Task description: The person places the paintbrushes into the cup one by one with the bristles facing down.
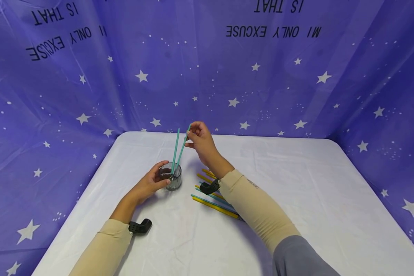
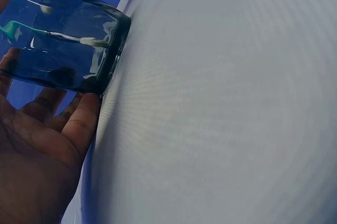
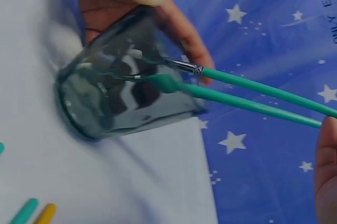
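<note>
A clear drinking glass [image 1: 174, 184] stands upright on the white table, with the fingers and thumb of my left hand [image 1: 151, 183] curled round its side. One green paintbrush [image 1: 175, 150] leans in the glass, bristles down. My right hand [image 1: 201, 141], raised above and right of the glass, pinches a second green paintbrush [image 1: 182, 150] near the top of its handle. That brush slants down, its bristle end inside the glass. In the right wrist view, the metal ferrule [image 3: 188, 67] of one brush is at the glass rim, and pale bristles show through the glass [image 3: 95, 124].
Several yellow and green paintbrushes [image 1: 214, 206] lie on the white table [image 1: 179, 237], partly under my right forearm. A purple cloth [image 1: 207, 84] with white stars and lettering hangs behind and at the sides. Each wrist wears a black camera mount [image 1: 140, 227].
</note>
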`<state>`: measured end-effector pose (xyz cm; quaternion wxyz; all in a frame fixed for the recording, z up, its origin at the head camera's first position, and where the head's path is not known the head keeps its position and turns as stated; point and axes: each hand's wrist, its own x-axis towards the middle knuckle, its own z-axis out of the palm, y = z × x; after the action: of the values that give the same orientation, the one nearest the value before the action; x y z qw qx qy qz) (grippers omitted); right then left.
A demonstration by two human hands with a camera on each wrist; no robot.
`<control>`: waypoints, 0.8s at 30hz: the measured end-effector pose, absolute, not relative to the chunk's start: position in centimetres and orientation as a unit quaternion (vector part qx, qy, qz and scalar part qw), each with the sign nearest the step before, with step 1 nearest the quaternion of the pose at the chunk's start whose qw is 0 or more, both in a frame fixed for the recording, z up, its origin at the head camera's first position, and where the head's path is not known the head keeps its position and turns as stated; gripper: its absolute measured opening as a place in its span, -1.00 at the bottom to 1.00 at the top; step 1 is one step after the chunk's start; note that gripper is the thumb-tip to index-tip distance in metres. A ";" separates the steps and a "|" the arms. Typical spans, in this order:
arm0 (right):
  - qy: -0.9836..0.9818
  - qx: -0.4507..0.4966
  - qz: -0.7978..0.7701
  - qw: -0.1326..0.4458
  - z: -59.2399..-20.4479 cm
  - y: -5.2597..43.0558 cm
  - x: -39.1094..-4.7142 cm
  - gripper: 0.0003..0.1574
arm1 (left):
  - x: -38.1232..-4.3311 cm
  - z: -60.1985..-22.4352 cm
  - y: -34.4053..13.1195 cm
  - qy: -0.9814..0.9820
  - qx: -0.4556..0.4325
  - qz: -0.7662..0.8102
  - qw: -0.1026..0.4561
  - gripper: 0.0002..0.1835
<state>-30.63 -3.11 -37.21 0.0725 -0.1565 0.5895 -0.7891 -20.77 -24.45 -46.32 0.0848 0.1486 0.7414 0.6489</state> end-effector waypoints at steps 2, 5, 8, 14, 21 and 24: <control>0.599 -0.151 -0.783 0.077 -37.7 -3.5 -30.6 -0.74 | -20.8 -46.3 -24.4 0.741 0.149 0.649 0.085 -0.20; 0.613 -0.144 -0.772 0.087 -38.5 -4.0 -30.4 -0.68 | -20.8 -46.3 -24.4 0.742 0.150 0.647 0.084 -0.19; 0.629 -0.137 -0.759 0.094 -39.1 -4.5 -30.3 -0.65 | -20.8 -46.4 -24.4 0.744 0.151 0.646 0.080 -0.19; 0.639 -0.128 -0.752 0.094 -40.0 -5.3 -30.4 -0.74 | -20.8 -46.6 -24.4 0.734 0.159 0.655 0.084 -0.19; 0.640 -0.132 -0.749 0.107 -40.4 -5.7 -30.4 -0.69 | -20.8 -46.5 -24.4 0.732 0.158 0.657 0.087 -0.18; 0.646 -0.140 -0.741 0.117 -40.5 -5.8 -30.5 -0.66 | -20.8 -46.4 -24.4 0.733 0.150 0.657 0.086 -0.18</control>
<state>-30.50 -5.80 -40.52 0.1166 -0.1402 0.6457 -0.7415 -20.77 -24.44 -46.36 0.0859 0.1501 0.7335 0.6573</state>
